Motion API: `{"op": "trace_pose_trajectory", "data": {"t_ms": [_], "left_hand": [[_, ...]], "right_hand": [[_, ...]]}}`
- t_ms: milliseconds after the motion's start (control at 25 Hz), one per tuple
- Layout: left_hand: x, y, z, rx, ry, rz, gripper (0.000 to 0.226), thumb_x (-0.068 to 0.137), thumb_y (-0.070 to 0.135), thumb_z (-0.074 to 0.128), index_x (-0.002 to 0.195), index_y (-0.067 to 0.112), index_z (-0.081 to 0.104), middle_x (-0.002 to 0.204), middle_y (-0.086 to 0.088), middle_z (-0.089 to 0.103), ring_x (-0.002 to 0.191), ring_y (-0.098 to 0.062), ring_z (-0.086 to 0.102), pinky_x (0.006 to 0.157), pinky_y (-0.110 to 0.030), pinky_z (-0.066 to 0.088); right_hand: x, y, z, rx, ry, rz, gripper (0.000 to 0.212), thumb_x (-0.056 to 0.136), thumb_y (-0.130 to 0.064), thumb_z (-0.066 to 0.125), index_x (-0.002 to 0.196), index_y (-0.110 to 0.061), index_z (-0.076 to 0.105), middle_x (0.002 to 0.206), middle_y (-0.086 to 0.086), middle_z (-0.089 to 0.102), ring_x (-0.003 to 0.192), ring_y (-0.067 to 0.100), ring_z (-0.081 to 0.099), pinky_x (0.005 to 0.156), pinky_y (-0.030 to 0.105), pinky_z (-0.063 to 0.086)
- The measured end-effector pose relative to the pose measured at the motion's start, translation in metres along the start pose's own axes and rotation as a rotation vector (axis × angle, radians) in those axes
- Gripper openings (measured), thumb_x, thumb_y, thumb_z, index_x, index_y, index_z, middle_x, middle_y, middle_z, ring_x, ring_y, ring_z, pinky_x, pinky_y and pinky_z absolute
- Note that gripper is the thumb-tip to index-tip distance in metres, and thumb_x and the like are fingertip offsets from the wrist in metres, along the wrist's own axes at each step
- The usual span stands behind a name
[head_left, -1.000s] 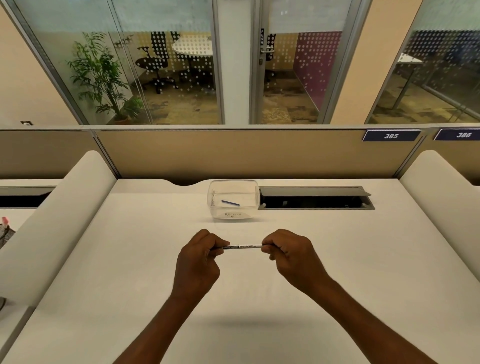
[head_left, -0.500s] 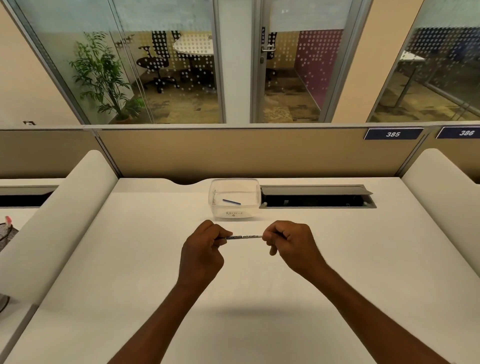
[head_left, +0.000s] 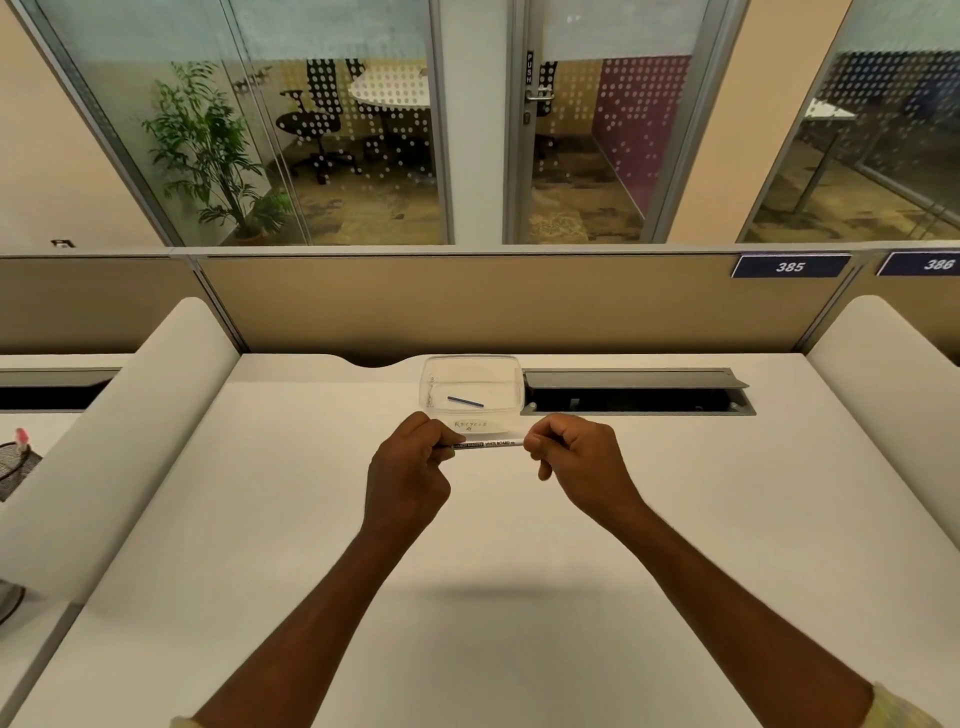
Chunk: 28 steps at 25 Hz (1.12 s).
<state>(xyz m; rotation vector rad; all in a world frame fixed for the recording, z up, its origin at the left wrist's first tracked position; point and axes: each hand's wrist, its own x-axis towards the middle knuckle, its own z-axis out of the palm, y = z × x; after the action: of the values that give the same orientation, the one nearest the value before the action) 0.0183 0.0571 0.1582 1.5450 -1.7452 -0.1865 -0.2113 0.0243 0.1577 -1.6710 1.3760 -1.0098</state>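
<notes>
A thin whiteboard marker (head_left: 488, 444) with a black and white printed barrel lies level between my two hands, above the white desk (head_left: 311, 519). My left hand (head_left: 408, 473) grips its left end with curled fingers. My right hand (head_left: 576, 460) pinches its right end. Both ends are hidden inside my fingers. Just behind the marker stands a clear plastic tub (head_left: 431, 374) with a handwritten label on its front wall. A short blue stick (head_left: 465, 401) lies inside the tub.
An open cable slot (head_left: 634, 400) with a raised grey flap runs to the right of the tub. White curved dividers (head_left: 119, 431) flank the desk on both sides. A beige partition (head_left: 467, 301) closes the back. A mesh pen holder (head_left: 15, 467) sits at far left.
Both hands have carried the marker away from me, up to the front wall of the tub. The grip on both ends looks the same.
</notes>
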Motion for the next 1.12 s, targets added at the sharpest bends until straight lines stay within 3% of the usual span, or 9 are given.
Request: {"op": "trace_pose_trajectory", "data": {"t_ms": [200,360,560,720,920,1000,1120], "left_hand": [[0.007,-0.001,0.001,-0.001,-0.006,-0.007,0.039,0.073,-0.024,0.069,0.089,0.011,0.076,0.09,0.001,0.071,0.08,-0.008,0.062,0.066,-0.007,0.044],[0.012,-0.003,0.001,0.0,0.009,-0.045,0.039,0.073,-0.025,0.067,0.088,0.01,0.075,0.088,0.0,0.07,0.077,-0.007,0.058,0.064,-0.007,0.041],[0.014,-0.004,0.002,-0.027,0.009,-0.055,0.036,0.074,-0.024,0.069,0.088,0.009,0.074,0.089,-0.001,0.071,0.079,-0.011,0.061,0.066,-0.012,0.046],[0.016,-0.001,0.004,-0.045,0.028,-0.063,0.037,0.073,-0.024,0.069,0.088,0.01,0.074,0.088,0.001,0.07,0.08,-0.013,0.063,0.068,-0.012,0.046],[0.018,0.001,0.002,-0.019,0.016,-0.04,0.038,0.075,-0.022,0.069,0.089,0.012,0.075,0.088,0.002,0.069,0.078,-0.007,0.057,0.067,-0.003,0.039],[0.017,0.0,0.002,-0.023,0.005,-0.04,0.037,0.076,-0.022,0.069,0.089,0.012,0.075,0.088,0.001,0.069,0.078,-0.008,0.058,0.067,-0.009,0.043],[0.016,-0.002,0.001,-0.034,-0.002,-0.048,0.035,0.076,-0.022,0.069,0.089,0.01,0.075,0.087,0.001,0.069,0.078,-0.014,0.062,0.065,-0.025,0.052]], "right_hand": [[0.012,-0.001,-0.001,0.256,-0.168,0.287,0.032,0.108,-0.021,0.062,0.08,-0.01,0.073,0.07,0.008,0.069,0.048,0.015,0.06,0.047,0.021,0.047],[0.014,0.001,0.001,0.218,-0.076,0.139,0.007,0.101,-0.01,0.069,0.097,-0.011,0.074,0.082,0.012,0.076,0.064,0.017,0.074,0.051,0.026,0.055],[0.016,0.004,0.006,0.124,0.033,0.037,0.015,0.095,0.006,0.07,0.094,-0.008,0.076,0.084,0.014,0.078,0.062,0.012,0.073,0.055,0.023,0.054],[0.014,0.002,0.01,-0.073,0.136,-0.149,0.018,0.097,0.003,0.068,0.082,-0.006,0.072,0.073,0.005,0.072,0.055,0.015,0.065,0.059,0.025,0.051],[0.019,-0.003,0.005,0.133,0.009,0.117,0.029,0.104,-0.009,0.06,0.077,-0.007,0.072,0.072,0.005,0.074,0.051,0.011,0.056,0.052,0.027,0.048],[0.018,-0.003,0.001,0.172,-0.04,0.161,0.025,0.105,-0.014,0.062,0.085,-0.007,0.075,0.076,0.008,0.075,0.056,0.014,0.061,0.054,0.028,0.048],[0.013,-0.001,-0.001,0.153,-0.001,0.081,0.01,0.101,-0.006,0.068,0.098,-0.01,0.076,0.085,0.013,0.077,0.065,0.011,0.071,0.055,0.029,0.053]]}}
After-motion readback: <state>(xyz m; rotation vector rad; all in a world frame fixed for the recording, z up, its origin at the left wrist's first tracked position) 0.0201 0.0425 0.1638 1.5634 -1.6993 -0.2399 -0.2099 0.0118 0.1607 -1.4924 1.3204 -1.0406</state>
